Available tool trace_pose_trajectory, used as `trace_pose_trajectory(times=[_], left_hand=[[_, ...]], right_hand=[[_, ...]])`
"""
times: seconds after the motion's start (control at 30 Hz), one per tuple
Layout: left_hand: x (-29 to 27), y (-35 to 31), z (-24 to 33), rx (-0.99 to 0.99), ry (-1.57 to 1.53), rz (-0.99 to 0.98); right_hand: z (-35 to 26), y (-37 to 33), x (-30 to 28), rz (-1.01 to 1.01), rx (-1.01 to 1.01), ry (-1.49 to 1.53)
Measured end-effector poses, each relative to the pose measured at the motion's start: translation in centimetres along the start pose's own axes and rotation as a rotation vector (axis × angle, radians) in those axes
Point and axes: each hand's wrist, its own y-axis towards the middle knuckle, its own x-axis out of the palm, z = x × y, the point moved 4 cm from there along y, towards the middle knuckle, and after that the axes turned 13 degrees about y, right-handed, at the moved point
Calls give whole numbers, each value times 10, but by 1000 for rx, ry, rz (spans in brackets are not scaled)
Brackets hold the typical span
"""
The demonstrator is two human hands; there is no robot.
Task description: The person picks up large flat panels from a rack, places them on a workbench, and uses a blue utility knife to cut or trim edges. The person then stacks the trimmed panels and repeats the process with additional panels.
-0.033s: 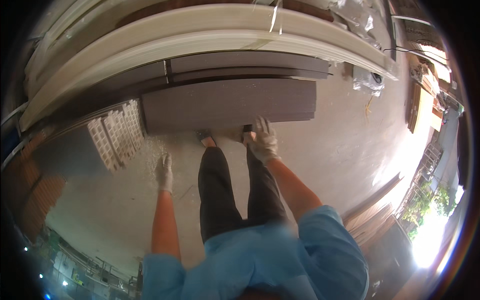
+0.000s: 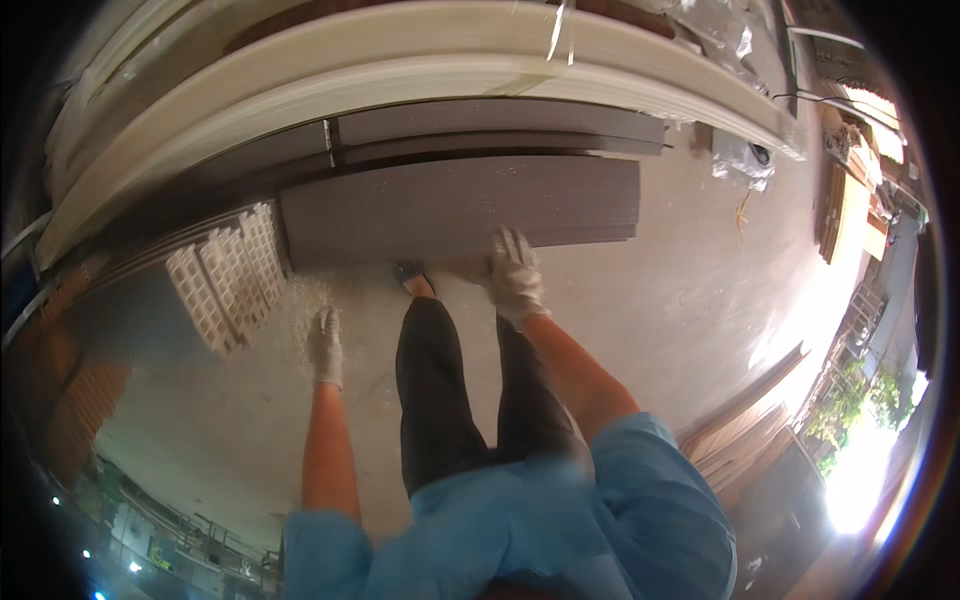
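A stack of flat grey-brown boards [image 2: 420, 210] lies crosswise on the floor in front of my feet. My right hand [image 2: 517, 278], in a pale glove, is at the stack's near edge with its fingers outstretched and nothing in them. The fingertips overlap the boards in the picture; whether they touch I cannot tell. My left hand [image 2: 325, 348], gloved as well, hangs over the floor to the left, seen edge-on with its fingers extended and holding nothing visible. Nearest to it is a pile of hollow panels [image 2: 228, 278] with grid-like open ends.
Behind the stack lie more grey-brown boards [image 2: 500, 122] and long cream-coloured profiles [image 2: 420, 85]. Reddish-brown ribbed panels [image 2: 85, 410] lie at the far left. A clear plastic-wrapped bundle [image 2: 742, 160] sits on the floor at the right. More planks [image 2: 745, 420] lie at the lower right.
My right hand has shifted slightly left along the stack's near edge. My left hand has barely moved.
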Motion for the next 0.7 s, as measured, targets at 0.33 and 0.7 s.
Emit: trace_pose_trajectory(times=[0.33, 0.7], left_hand=[[2, 216, -40, -12, 381, 303], [-8, 292, -81, -168, 526, 201]], right_hand=[[-143, 180, 180, -159, -586, 133], [489, -57, -102, 506, 855, 129]])
